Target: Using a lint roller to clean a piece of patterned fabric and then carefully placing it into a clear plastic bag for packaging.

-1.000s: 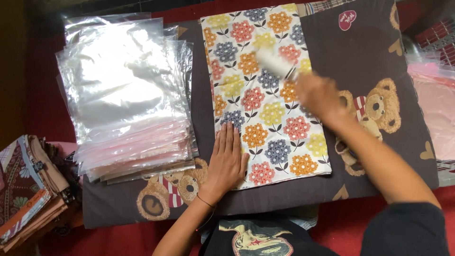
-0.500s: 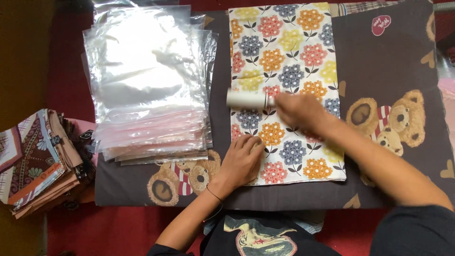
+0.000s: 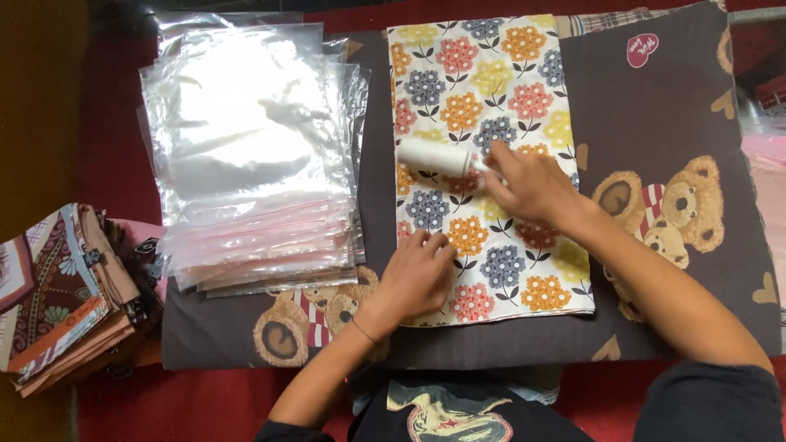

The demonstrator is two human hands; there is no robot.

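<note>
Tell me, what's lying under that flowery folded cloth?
The flowery folded cloth lies on a dark brown teddy-bear-print fabric, which shows all around it. On top, the left hand presses its near corner and the right hand rolls a white lint roller. Anything directly beneath is covered.

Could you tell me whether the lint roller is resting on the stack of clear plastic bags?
No, the lint roller lies on the floral cloth, held by the right hand.

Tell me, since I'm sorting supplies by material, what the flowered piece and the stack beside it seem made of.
The folded flower-print piece looks like woven cotton-type fabric: matte, lying flat with soft edges. The stack of clear bags looks like thin plastic film: see-through, glossy, wrinkled, with bright glare. The white roller in the right hand may be paper-wrapped; it is too blurred to tell.
</note>
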